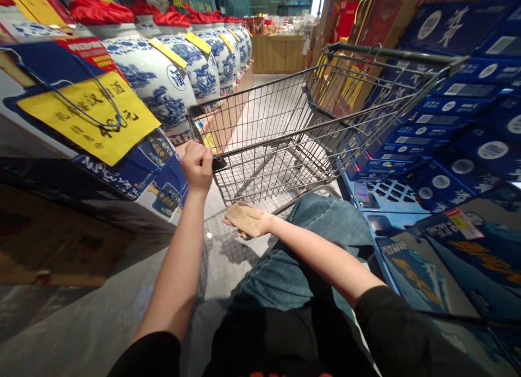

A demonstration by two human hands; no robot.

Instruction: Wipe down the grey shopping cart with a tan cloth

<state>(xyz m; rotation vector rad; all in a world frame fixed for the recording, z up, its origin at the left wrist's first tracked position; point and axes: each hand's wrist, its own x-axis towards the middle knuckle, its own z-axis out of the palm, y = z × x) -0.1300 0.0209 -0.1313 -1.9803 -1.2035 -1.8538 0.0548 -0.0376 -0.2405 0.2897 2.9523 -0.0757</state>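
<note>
The left hand (197, 166) is shut in a tight fist on the top edge of a wire shopping cart (268, 133). The right hand (260, 222) is narrow and holds a tan cloth (244, 218) just behind the cart, with the fingers lying flat on it. The cart stands in front of the person. Big blue and white jars (150, 78) with red tops stand in a row on the left. A yellow sign (85, 116) hangs on a blue string near them. Blue boxes (451, 116) are piled up on the right.
</note>
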